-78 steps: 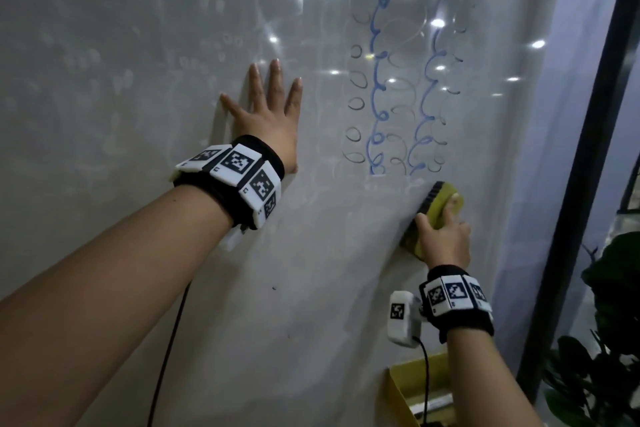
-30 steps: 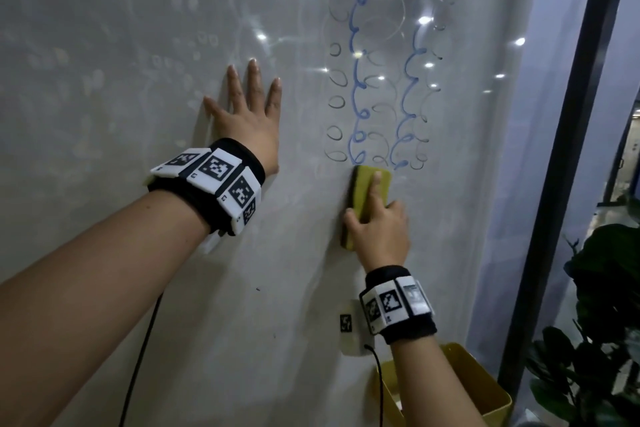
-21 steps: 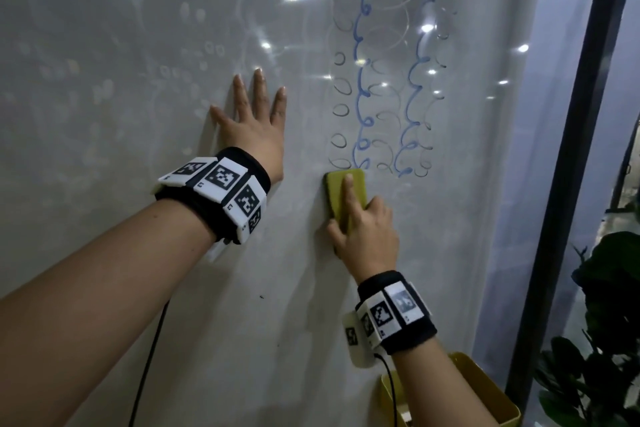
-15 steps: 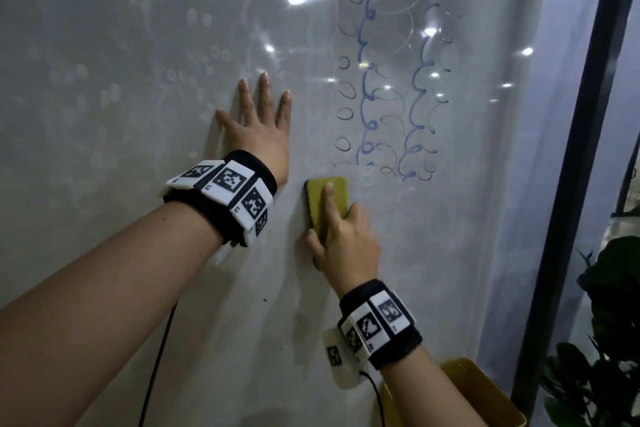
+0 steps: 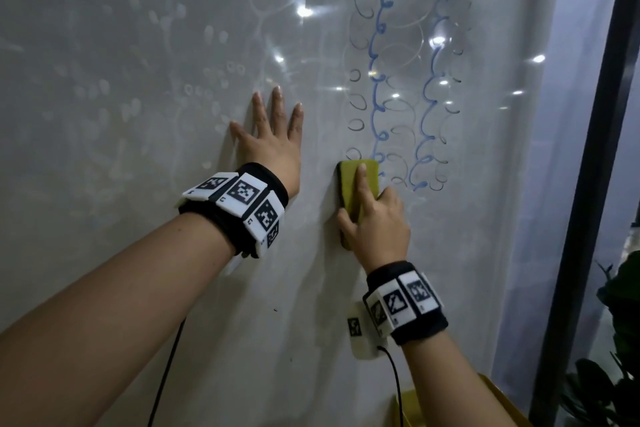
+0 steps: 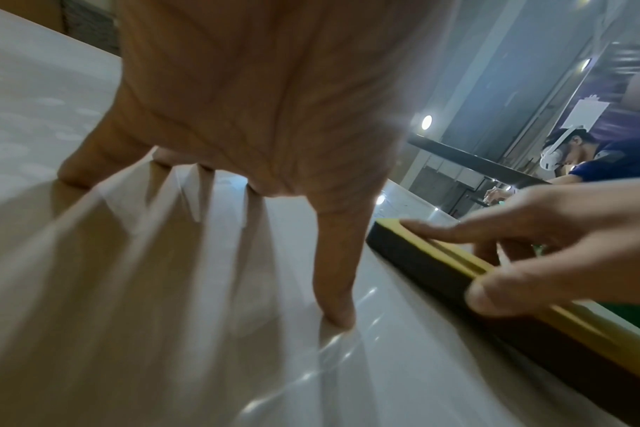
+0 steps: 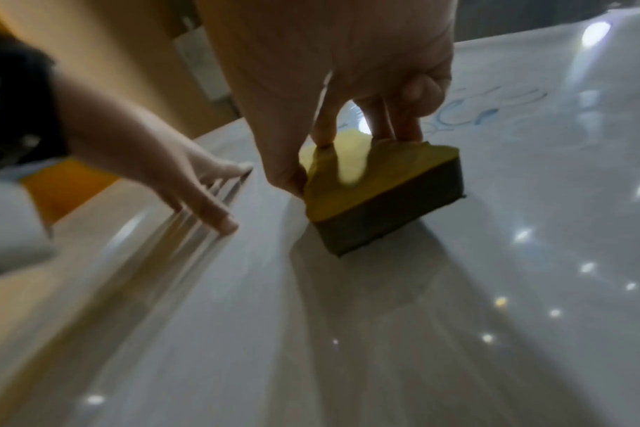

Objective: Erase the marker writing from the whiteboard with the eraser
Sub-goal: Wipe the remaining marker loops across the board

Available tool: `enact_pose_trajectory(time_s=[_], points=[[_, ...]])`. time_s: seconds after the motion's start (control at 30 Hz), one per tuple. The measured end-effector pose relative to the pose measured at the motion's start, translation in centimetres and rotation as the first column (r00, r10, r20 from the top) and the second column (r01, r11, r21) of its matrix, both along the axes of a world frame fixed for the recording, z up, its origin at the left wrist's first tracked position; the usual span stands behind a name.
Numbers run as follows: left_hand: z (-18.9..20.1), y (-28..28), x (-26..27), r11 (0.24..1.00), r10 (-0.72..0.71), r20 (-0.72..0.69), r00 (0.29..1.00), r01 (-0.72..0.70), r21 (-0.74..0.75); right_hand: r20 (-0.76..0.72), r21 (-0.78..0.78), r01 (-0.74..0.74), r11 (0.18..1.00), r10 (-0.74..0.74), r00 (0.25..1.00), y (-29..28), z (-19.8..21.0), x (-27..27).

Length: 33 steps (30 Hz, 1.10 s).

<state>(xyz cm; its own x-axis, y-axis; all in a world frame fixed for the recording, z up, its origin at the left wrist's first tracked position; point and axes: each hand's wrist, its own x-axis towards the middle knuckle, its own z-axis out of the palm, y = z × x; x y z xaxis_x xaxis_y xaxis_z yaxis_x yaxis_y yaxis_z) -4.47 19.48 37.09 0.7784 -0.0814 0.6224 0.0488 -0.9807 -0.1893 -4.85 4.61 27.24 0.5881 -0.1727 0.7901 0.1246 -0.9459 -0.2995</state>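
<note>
A glossy whiteboard [image 5: 138,45] fills the head view. Two columns of blue marker loops [image 5: 377,80] run down its right part, with grey ghost loops around them. My right hand [image 5: 375,218] grips a yellow eraser [image 5: 356,180] with a dark felt side, thumb on its left edge, index finger along its back, and presses it flat on the board at the foot of the left blue column. The eraser [image 7: 377,199] stands between thumb and fingers in the right wrist view. My left hand [image 5: 273,146] lies flat on the board, fingers spread, just left of the eraser [image 6: 457,277].
A yellow bin [image 5: 498,406] stands below at the lower right. A dark frame post [image 5: 588,184] runs along the board's right side, with a green plant [image 5: 620,340] beyond it. Another person wearing a headset [image 6: 581,156] shows in the left wrist view.
My right hand slid the eraser left from the lower right to below the left blue column, then a little up and right onto its bottom loops. The left hand stayed flat.
</note>
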Motion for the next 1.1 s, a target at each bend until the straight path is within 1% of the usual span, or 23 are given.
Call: enact_pose_trajectory(time_s=[0.1, 0.23, 0.27, 0.33, 0.4, 0.47, 0.53, 0.63, 0.67, 0.7, 0.83, 0.87, 0.93, 1.03, 1.1], points=[[-0.1, 0.0, 0.0, 1.000, -0.008, 0.001, 1.000, 0.008, -0.003, -0.001, 0.026, -0.018, 1.000, 0.018, 1.000, 0.2, 0.6, 0.2], [-0.1, 0.0, -0.1, 1.000, 0.000, 0.005, 1.000, 0.000, -0.005, 0.017, -0.023, -0.023, 0.999, 0.024, 1.000, 0.4, -2.6, -1.0], [-0.1, -0.2, -0.1, 1.000, 0.003, 0.005, 1.000, -0.003, 0.000, 0.007, -0.018, -0.026, 1.000, 0.026, 1.000, 0.3, -2.3, -1.3], [0.0, -0.1, -0.1, 1.000, 0.008, 0.007, 1.000, -0.008, -0.001, -0.007, -0.019, -0.008, 1.000, 0.008, 1.000, 0.1, 0.5, -0.8], [0.0, -0.1, -0.1, 1.000, 0.004, 0.007, 1.000, -0.004, -0.006, -0.024, -0.017, -0.011, 1.000, 0.011, 1.000, -0.5, 4.3, -0.1], [-0.1, -0.1, -0.1, 1.000, 0.001, 0.012, 1.000, -0.001, -0.003, -0.042, -0.008, -0.016, 1.000, 0.016, 0.999, -0.7, 6.4, -0.1], [0.0, -0.1, -0.1, 1.000, 0.000, 0.012, 1.000, 0.000, -0.003, -0.068, -0.026, -0.001, 1.000, -0.001, 0.998, -0.5, 5.4, -0.7], [0.0, -0.2, -0.4, 1.000, 0.006, -0.004, 1.000, -0.006, 0.007, -0.100, -0.061, 0.028, 0.998, -0.034, 0.994, -0.2, 1.8, -1.6], [0.0, -0.2, -0.4, 1.000, 0.012, -0.005, 1.000, -0.012, 0.010, -0.097, -0.074, 0.031, 0.997, -0.039, 0.994, -0.2, 1.7, -1.6], [0.0, -0.2, -0.4, 1.000, 0.017, -0.006, 1.000, -0.017, 0.013, -0.088, -0.081, 0.027, 0.996, -0.034, 0.996, -0.2, 2.4, -1.5], [0.2, -0.6, -0.7, 1.000, 0.017, -0.016, 1.000, -0.017, 0.007, -0.048, -0.093, -0.005, 0.996, 0.000, 0.999, -0.4, 7.9, -0.7], [0.2, -0.6, -0.8, 1.000, 0.010, -0.015, 1.000, -0.010, -0.002, -0.044, -0.089, -0.005, 0.996, 0.001, 0.999, -0.4, 8.4, -0.7], [0.3, -0.5, -0.9, 0.999, -0.022, -0.011, 1.000, 0.021, -0.027, -0.053, -0.074, -0.007, 0.997, 0.003, 0.999, -0.2, 7.7, -1.0], [0.8, -0.4, -1.1, 0.997, -0.077, 0.034, 0.996, 0.078, -0.015, -0.089, -0.094, 0.008, 0.996, -0.017, 0.996, 0.0, 4.4, -1.5], [1.4, -0.3, -0.9, 0.996, -0.090, 0.079, 0.993, 0.089, 0.017, -0.085, -0.096, 0.013, 0.995, -0.022, 0.996, 0.0, 4.3, -1.5]])
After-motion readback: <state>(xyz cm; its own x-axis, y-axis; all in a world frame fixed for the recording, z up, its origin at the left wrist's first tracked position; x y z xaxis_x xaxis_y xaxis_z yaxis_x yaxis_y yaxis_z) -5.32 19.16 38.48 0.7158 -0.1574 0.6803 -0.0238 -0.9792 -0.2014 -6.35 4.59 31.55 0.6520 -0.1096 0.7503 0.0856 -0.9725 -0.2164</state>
